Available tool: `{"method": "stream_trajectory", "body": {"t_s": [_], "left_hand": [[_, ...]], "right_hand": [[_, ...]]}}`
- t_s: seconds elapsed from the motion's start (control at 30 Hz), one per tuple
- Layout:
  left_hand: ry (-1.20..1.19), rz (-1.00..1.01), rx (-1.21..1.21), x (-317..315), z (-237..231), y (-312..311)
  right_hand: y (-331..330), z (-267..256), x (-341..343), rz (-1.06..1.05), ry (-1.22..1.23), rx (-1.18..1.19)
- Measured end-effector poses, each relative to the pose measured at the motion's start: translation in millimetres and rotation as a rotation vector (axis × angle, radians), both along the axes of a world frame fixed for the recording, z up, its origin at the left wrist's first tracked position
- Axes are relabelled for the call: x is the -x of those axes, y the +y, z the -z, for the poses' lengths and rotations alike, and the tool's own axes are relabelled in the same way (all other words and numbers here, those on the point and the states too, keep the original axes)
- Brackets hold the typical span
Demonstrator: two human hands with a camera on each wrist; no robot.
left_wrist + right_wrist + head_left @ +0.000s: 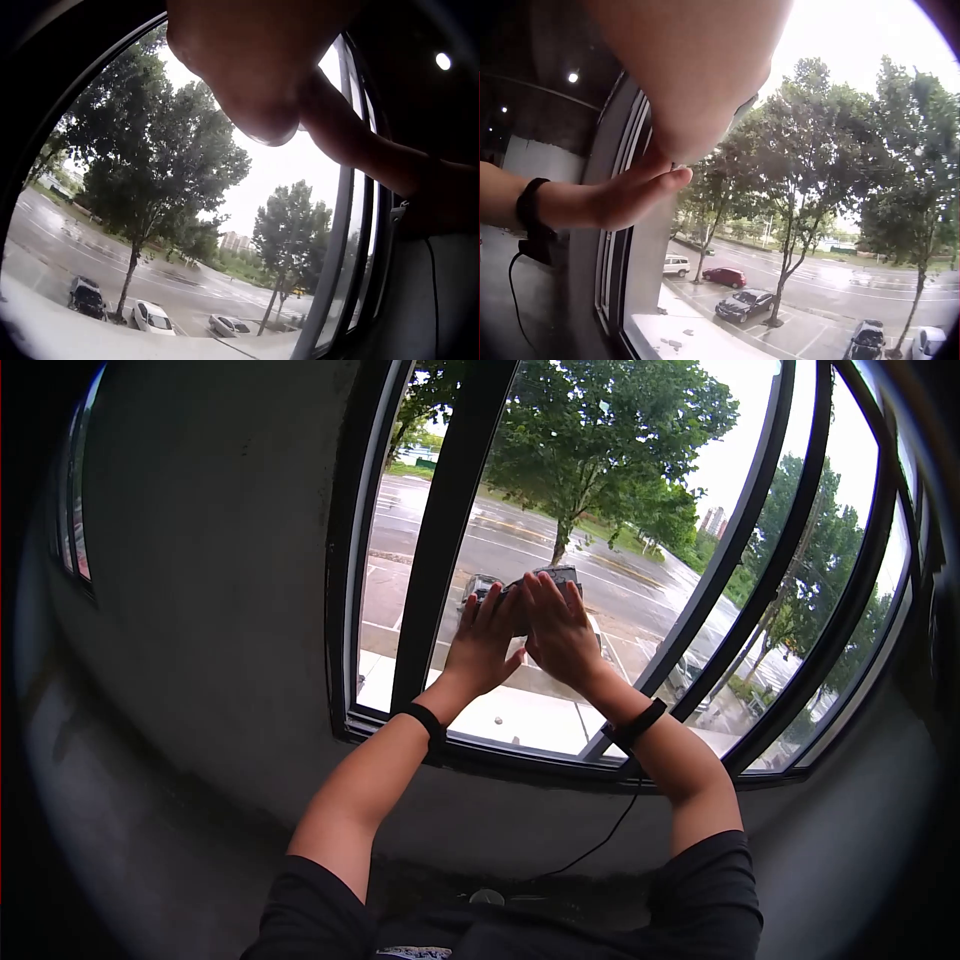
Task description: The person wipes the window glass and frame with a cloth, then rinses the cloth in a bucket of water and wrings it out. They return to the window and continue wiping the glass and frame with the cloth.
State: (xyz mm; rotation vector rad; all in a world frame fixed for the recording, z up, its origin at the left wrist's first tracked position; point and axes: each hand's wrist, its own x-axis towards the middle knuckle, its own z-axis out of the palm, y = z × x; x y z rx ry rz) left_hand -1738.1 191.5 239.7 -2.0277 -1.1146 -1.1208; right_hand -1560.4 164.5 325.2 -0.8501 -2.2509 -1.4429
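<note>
Both of my hands are raised in front of the window glass (640,600), fingers pointing up. Between and beneath the fingers is a dark grey, mottled thing (562,574), mostly covered by the hands; its kind I cannot tell. The left hand (484,645) lies over its left side with straight fingers and the thumb held out. From the right, the right hand (562,640) leans in, its straight fingers over the thing and close beside the left fingers. A dark edge of the thing (746,106) shows past the right hand in the right wrist view.
Black window frame bars (445,530) stand left and right of the hands. A black cable (600,845) hangs from the right wristband (636,725). Grey wall (220,580) flanks the window. Outside are trees (600,440), a wet road and parked cars (744,304).
</note>
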Motion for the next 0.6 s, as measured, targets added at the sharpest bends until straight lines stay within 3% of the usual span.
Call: {"method": "stream_trajectory", "body": {"t_s": [0.13, 0.33, 0.6], "left_hand": [[0.068, 0.013, -0.024, 2.5, -54.5, 3.7], [0.11, -0.004, -0.11, 7.8, -146.7, 10.0], [0.235, -0.185, -0.197, 15.0, -292.1, 16.2]], "right_hand": [[7.4, -39.0, -10.4, -0.132, 0.191, 0.043], [25.7, -122.5, -11.5, -0.192, 0.178, -0.12], [49.7, -251.3, -9.9, -0.197, 0.169, -0.355]]}}
